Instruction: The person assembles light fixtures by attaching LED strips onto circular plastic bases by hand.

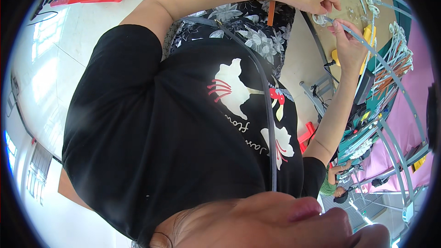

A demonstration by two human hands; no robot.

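Whitish piece (319,19): small, round, between one and two o'clock of view centre, at one end of a strip (367,45): narrow, grey-blue, bowed, running toward five o'clock. Attachment indeterminable.

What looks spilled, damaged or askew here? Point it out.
The heap of strips to the right of the right hand looks untidy: white and brown pieces cross at uneven angles. No spill or damage stands out.
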